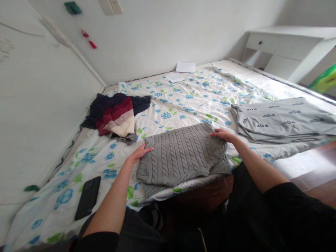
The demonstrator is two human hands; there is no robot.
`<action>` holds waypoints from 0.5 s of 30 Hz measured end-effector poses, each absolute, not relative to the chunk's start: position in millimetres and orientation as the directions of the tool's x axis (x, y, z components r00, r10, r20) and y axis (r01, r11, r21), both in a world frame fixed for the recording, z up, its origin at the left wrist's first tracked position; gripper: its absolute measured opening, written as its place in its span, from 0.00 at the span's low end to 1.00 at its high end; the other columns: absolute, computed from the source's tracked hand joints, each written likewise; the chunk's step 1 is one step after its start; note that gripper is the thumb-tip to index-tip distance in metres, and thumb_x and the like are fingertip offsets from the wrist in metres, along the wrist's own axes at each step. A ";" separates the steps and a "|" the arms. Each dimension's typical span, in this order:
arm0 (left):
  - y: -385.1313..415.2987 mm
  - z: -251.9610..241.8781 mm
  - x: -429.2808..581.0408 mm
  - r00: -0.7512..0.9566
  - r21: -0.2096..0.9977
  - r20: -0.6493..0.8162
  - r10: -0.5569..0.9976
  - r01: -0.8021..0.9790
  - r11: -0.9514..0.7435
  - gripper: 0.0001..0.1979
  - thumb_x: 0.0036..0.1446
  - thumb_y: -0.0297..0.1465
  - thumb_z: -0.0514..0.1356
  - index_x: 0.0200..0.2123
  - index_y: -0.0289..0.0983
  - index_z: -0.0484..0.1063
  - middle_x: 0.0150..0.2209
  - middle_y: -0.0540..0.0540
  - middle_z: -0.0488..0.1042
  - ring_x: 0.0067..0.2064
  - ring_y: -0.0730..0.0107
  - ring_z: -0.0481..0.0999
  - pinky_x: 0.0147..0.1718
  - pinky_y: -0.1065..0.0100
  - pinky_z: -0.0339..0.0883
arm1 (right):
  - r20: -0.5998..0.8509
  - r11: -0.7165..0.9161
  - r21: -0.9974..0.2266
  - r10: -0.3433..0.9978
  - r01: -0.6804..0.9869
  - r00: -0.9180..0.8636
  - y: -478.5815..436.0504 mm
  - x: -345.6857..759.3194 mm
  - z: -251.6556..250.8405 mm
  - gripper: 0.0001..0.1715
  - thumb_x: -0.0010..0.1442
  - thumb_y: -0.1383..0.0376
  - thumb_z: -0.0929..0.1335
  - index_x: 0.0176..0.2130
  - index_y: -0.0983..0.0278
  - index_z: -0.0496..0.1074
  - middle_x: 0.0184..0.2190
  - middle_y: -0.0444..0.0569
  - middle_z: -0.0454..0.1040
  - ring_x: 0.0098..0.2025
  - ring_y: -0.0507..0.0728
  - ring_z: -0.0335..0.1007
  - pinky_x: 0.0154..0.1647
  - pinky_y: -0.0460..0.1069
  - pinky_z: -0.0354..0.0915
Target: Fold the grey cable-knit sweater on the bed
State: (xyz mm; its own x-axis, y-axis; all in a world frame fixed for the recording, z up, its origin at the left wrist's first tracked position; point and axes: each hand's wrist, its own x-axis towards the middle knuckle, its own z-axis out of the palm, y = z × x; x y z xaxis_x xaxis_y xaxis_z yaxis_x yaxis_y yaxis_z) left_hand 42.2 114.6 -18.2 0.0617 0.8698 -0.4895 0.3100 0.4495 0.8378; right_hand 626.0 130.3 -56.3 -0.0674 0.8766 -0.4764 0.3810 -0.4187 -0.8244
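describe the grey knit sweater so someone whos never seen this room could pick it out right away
On the bed's white quilt with blue flowers, look at the edge nearest the person. The grey cable-knit sweater lies folded there, between the left hand and right hand. Its raised twisted cables set it apart from the smooth grey "POP"-printed cloth to its right.

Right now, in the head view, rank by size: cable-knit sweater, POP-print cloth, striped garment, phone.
1. Grey cable-knit sweater and folded POP-print cloth: they look alike, and nearness makes it unsure.
2. Striped garment.
3. Black phone.
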 end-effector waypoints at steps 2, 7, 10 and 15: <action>116.6 -19.5 36.8 0.073 0.801 -0.548 0.833 0.335 0.497 0.42 0.44 0.47 0.86 0.59 0.39 0.81 0.60 0.34 0.87 0.61 0.43 0.87 0.58 0.53 0.85 | -0.496 -0.426 -0.799 0.866 0.424 -0.065 130.1 627.1 -56.1 0.26 0.64 0.45 0.83 0.49 0.60 0.85 0.48 0.57 0.90 0.49 0.67 0.89 0.46 0.53 0.85; 119.5 -17.2 33.7 0.037 0.696 -0.690 0.723 0.308 0.649 0.37 0.41 0.48 0.87 0.51 0.38 0.83 0.52 0.30 0.89 0.52 0.42 0.91 0.49 0.52 0.88 | -0.557 -0.494 -0.770 0.829 0.404 -0.049 134.0 635.2 -64.9 0.35 0.55 0.41 0.86 0.47 0.64 0.85 0.45 0.59 0.90 0.45 0.66 0.88 0.45 0.53 0.85; 116.4 -11.5 40.2 -0.074 0.747 -0.615 0.785 0.264 0.610 0.34 0.45 0.47 0.86 0.50 0.38 0.83 0.52 0.32 0.90 0.51 0.48 0.91 0.49 0.57 0.87 | -0.526 -0.485 -0.787 0.850 0.382 -0.005 134.7 640.2 -68.8 0.34 0.58 0.43 0.85 0.49 0.64 0.84 0.48 0.59 0.89 0.47 0.64 0.88 0.45 0.51 0.83; 85.0 2.9 41.4 -0.066 0.720 -0.632 0.772 0.318 0.617 0.38 0.39 0.47 0.88 0.50 0.38 0.83 0.53 0.33 0.90 0.52 0.46 0.91 0.50 0.55 0.87 | -0.499 -0.470 -0.722 0.862 0.508 0.089 118.0 651.1 -65.9 0.32 0.59 0.43 0.85 0.47 0.65 0.85 0.43 0.59 0.88 0.43 0.62 0.86 0.42 0.50 0.81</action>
State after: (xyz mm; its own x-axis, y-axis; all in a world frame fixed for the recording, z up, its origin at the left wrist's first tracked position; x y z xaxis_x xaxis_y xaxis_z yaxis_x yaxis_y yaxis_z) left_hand 41.4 85.0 2.9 -0.0664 0.7718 -0.6323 0.3180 0.6171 0.7198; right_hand 651.1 118.0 -65.9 0.0886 0.8621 -0.4990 0.5084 -0.4699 -0.7216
